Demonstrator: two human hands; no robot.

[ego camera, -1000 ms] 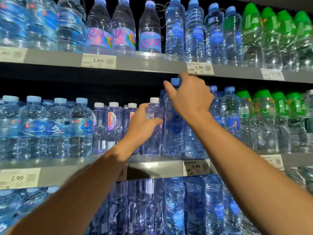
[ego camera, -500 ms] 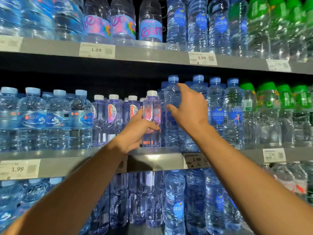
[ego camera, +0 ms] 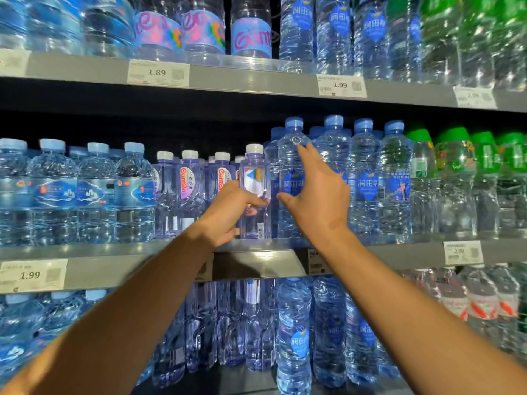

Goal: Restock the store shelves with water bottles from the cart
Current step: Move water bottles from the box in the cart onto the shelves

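Note:
On the middle shelf (ego camera: 256, 262) my left hand (ego camera: 231, 212) grips a slim white-capped bottle (ego camera: 253, 178) low on its body; the bottle stands upright at the shelf's front edge. Just right of it stands a taller blue-capped bottle (ego camera: 291, 155) with a blue label. My right hand (ego camera: 316, 195) is spread open in front of that bottle, fingers apart, index finger touching its shoulder, nothing held. The cart is out of view.
Rows of water bottles fill the top shelf (ego camera: 251, 78), the middle one and the lower level. Wide blue-capped bottles (ego camera: 94, 192) stand at the left, green-capped bottles (ego camera: 456, 183) at the right. Price tags (ego camera: 158, 73) hang on the shelf edges.
My right hand has let go of the tall blue-capped bottle's top and dropped lower, opening in front of it. My left hand stays on the slim bottle. The view has tilted down slightly.

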